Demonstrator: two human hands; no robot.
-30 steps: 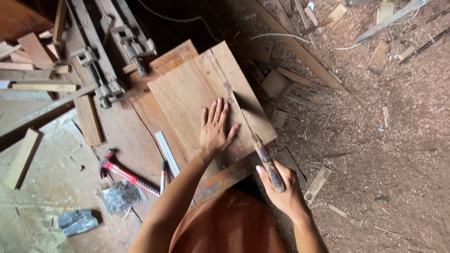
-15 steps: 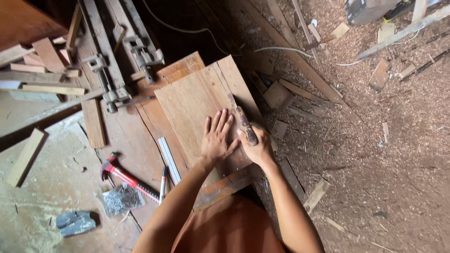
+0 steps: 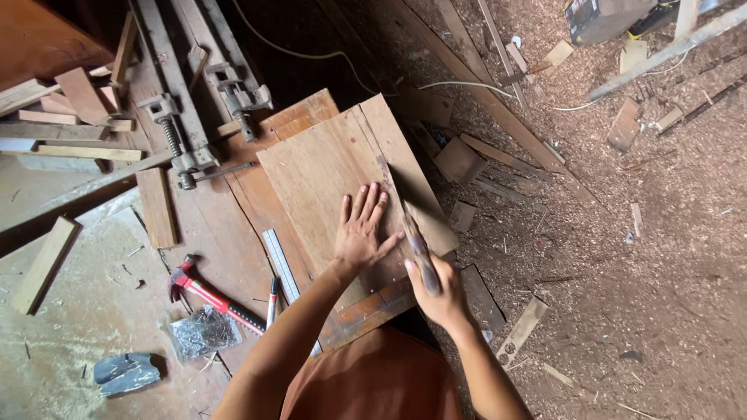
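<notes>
A flat brown wooden board (image 3: 327, 167) lies on a wider plank. My left hand (image 3: 362, 229) presses flat on the board's near part, fingers spread. Just right of it, my right hand (image 3: 437, 286) grips the dark handle of a hand saw (image 3: 406, 218). The thin blade runs away from me along the board's right side, and its far tip reaches about mid-board.
A red-handled hammer (image 3: 208, 295), a metal ruler (image 3: 280, 264), a pen (image 3: 271, 299) and a clear bag of nails (image 3: 204, 330) lie to the left. Two bar clamps (image 3: 183, 144) rest beyond the board. Wood offcuts (image 3: 459, 159), sawdust and a cable (image 3: 482, 82) cover the floor to the right.
My right hand pushed the saw forward along the board, then drew it back toward me. The left hand stayed pressed on the board.
</notes>
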